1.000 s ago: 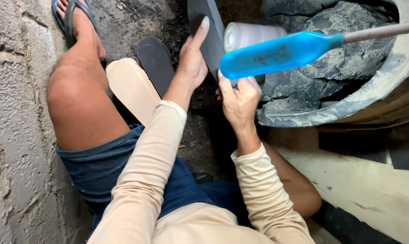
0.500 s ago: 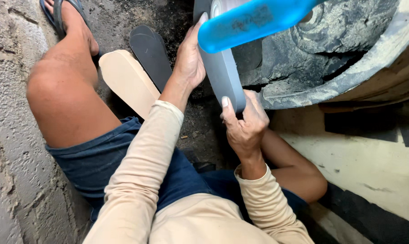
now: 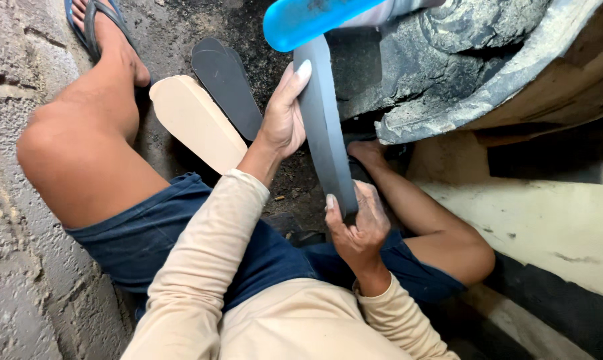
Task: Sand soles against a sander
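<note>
Between the person's bent knees, seen from the head camera, a long grey foam sole strip [image 3: 325,127] stands on edge, running from the lap up toward a blue plastic handle [image 3: 311,20] that crosses its far end. Left hand [image 3: 283,117] lies flat along the strip's left face, fingers [image 3: 300,75] stretched straight and pressed against it. Right hand [image 3: 358,223] grips the strip's near end, fingers curled tight around the edge with the thumb on the left side. Left of the strip, on the dark dirty floor, lie a beige flat sole blank [image 3: 195,120] and a black flat sole blank [image 3: 227,83], overlapping side by side. A rough grey tub of dark lumps [image 3: 461,60] sits just beside the strip's right. A sandalled foot [image 3: 105,30] rests by the block wall at the floor's far left corner.
</note>
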